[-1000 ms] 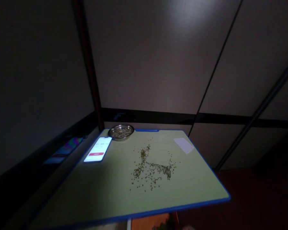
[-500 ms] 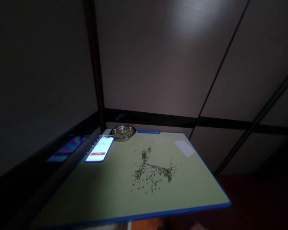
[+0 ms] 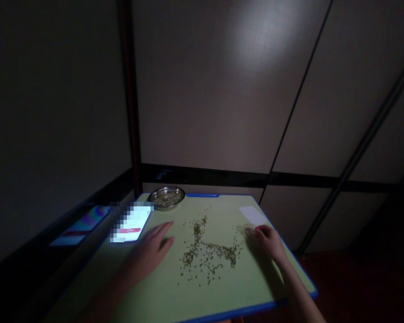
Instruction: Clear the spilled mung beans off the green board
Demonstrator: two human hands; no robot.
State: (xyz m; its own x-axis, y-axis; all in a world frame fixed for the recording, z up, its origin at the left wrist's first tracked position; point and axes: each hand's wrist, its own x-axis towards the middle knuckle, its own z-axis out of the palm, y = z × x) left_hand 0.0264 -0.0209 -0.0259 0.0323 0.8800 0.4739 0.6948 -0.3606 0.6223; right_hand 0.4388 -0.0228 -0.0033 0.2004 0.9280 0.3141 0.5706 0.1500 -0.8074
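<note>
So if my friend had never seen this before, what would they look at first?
Probably the bright phone, glowing at the left side of the pale green table in a dark room. Next, maybe the tiny seed-like bits scattered across the middle, between the open left hand and the right hand, which seems to pinch something see-through.

Likely home, though dim: smooth wall panels, blue-edged table, reddish floor.
</note>
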